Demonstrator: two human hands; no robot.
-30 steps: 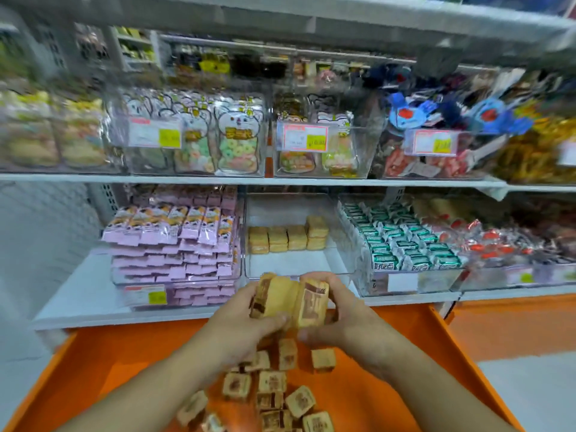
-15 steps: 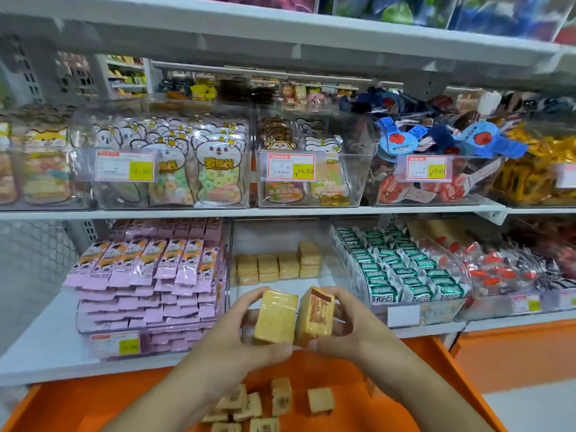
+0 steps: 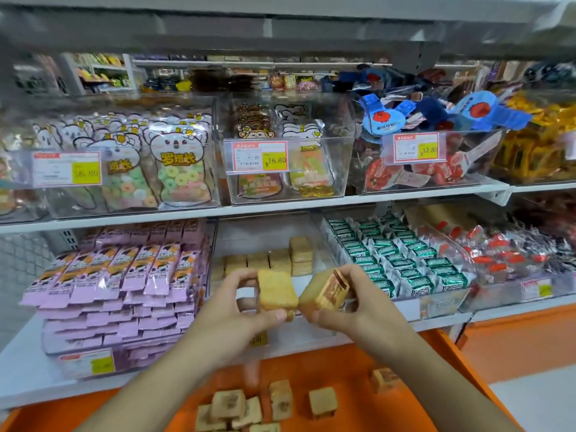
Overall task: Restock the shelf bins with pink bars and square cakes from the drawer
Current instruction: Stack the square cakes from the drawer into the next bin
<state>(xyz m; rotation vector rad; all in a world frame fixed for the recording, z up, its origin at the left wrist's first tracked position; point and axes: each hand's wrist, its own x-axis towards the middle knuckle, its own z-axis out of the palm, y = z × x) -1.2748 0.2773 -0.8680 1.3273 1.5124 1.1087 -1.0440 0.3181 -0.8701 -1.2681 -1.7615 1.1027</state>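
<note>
So compared to a second ago the hands came up out of the drawer (image 3: 461,363) and split the bunch: it was one clump of cakes squeezed between both hands, now the left hand (image 3: 237,310) pinches one cake (image 3: 276,293) between thumb and fingers and the right hand (image 3: 352,302) grips another (image 3: 322,294), label side showing. They're touching at the bottom corner but fanned apart at the top. I'd say that means they're lined up to go in, one per hand.

Both sit right in front of the cake bin (image 3: 268,232), which is dead centre, at 12 o'clock from the hands. Only a short row of cakes at the back of it, one stacked double at the right end, so lots of bare floor up front. Pink bars (image 3: 124,275) at 9 o'clock look packed full already. Green packs (image 3: 399,260) at 3 o'clock.

Edges to mind: the bin's clear front lip is just behind the cakes, and the upper shelf (image 3: 280,210) caps the opening at 12, so it's up and over the lip, staying low. More loose cakes (image 3: 249,406) wait in the drawer at 6 o'clock.
</note>
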